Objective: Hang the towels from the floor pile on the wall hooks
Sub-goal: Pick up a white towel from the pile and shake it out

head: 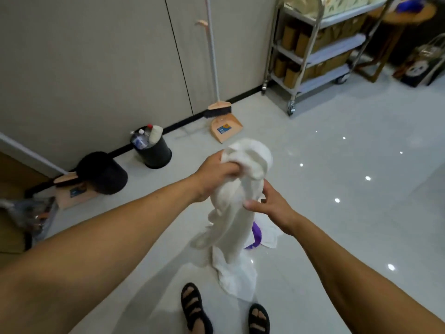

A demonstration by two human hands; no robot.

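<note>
Soft cloth towel (237, 189), glossy floor (337, 165)

Setting, as I read it from my feed: a housekeeping or service corner, probably in a hotel or other commercial building.

- Floor (337, 153): glossy pale tile, mirroring ceiling lights.
- Wall (96, 56): plain beige panels over a black skirting (183, 121).
- Cleaning gear: a broom (218, 109) standing against the wall at its dustpan (226, 128); I see a second dustpan (74, 191) further left.
- Waste: a black bin (154, 153) holding plastic bottles, and another black bin (103, 173) nearby.
- Stock: a wheeled steel trolley (313, 56), its shelves packed with tan containers.
</note>
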